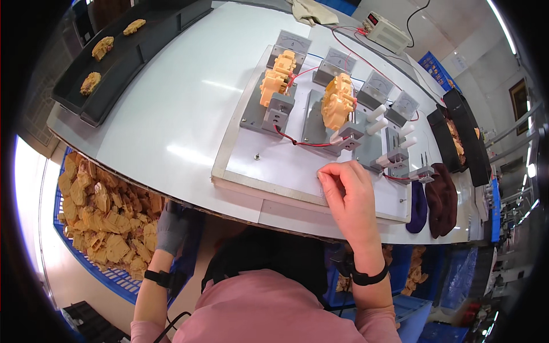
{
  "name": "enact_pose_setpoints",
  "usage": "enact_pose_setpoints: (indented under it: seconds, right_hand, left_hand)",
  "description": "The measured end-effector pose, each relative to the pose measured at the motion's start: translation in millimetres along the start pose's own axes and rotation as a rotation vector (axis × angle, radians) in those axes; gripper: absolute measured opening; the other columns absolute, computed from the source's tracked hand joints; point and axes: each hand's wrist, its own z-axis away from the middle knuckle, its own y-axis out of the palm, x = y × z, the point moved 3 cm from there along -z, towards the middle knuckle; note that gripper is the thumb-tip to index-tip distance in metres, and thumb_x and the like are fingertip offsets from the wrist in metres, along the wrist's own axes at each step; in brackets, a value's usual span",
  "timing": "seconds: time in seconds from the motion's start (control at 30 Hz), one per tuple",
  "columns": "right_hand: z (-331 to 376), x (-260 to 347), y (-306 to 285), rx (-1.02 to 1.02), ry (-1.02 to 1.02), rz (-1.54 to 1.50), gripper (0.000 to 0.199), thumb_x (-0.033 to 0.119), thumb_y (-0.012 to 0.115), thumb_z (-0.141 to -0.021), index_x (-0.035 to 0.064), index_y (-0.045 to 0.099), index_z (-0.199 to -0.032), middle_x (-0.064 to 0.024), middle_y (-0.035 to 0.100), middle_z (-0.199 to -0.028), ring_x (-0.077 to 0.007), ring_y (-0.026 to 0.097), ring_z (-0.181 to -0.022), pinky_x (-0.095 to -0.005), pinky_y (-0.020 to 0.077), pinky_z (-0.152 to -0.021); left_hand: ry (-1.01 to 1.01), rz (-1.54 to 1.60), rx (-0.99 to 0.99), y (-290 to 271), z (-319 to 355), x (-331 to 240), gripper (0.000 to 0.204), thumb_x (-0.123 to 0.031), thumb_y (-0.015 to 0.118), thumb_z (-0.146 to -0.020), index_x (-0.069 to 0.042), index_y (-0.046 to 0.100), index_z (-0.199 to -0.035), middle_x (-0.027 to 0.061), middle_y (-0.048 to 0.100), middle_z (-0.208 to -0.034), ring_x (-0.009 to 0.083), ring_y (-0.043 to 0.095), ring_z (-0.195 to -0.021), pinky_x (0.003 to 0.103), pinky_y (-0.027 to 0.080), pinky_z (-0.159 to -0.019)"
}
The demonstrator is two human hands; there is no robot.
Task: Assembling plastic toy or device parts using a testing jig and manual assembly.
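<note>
My bare right hand (351, 191) is over the front part of a white board, its thumb and fingers drawn together; whatever they hold, if anything, is hidden. Beyond it, two yellow plastic housings (337, 103) (278, 77) sit in grey test fixtures (278, 113) with red and black wires. Further right, another fixture (394, 159) has white pegs and no housing on it. My left hand (173, 227), in a grey glove, hangs low at the table's front edge, beside a blue basket (114, 273) heaped with yellow parts (108, 223). Its fingers are not visible.
Analog meters (293, 42) stand behind the fixtures. A black tray (128, 51) with several yellow parts lies far left; black bins (449, 140) stand at right. Dark cloths (443, 200) lie by the board's right edge. A power supply (386, 33) sits at the back.
</note>
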Motion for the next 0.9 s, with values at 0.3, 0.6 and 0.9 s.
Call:
enact_pose_setpoints:
  seconds: [0.3,0.6,0.9]
  right_hand:
    - [-4,3,3,-0.05,-0.008,0.035,0.006,0.01,0.07,-0.088,0.0088,0.065,-0.091,-0.0031,0.059,-0.082,-0.0234,0.056,-0.078,-0.0365,0.0382,-0.077]
    - [-1,3,2,-0.096,-0.063,0.069,0.009,0.013,0.073,-0.086,0.0113,0.066,-0.092,-0.0005,0.059,-0.081,-0.0208,0.057,-0.079,-0.0359,0.0369,-0.077]
    - [1,2,2,-0.122,-0.06,0.074,0.013,0.014,0.077,-0.082,0.0131,0.067,-0.091,0.0017,0.059,-0.081,-0.0197,0.057,-0.08,-0.035,0.0376,-0.077]
  left_hand:
    - [0.089,0.028,-0.067,2,-4,9,0.045,-0.026,0.063,-0.093,-0.005,0.051,-0.132,0.024,0.06,-0.123,0.045,0.057,-0.113,0.047,0.048,-0.091]
    - [0.055,0.002,-0.044,8,-8,20,0.046,-0.026,0.06,-0.096,-0.008,0.049,-0.136,0.0235,0.059,-0.127,0.045,0.056,-0.115,0.047,0.048,-0.091]
    - [0.098,-0.002,-0.068,7,-5,13,0.043,-0.021,0.062,-0.093,-0.007,0.051,-0.132,0.023,0.063,-0.119,0.045,0.061,-0.106,0.047,0.05,-0.085]
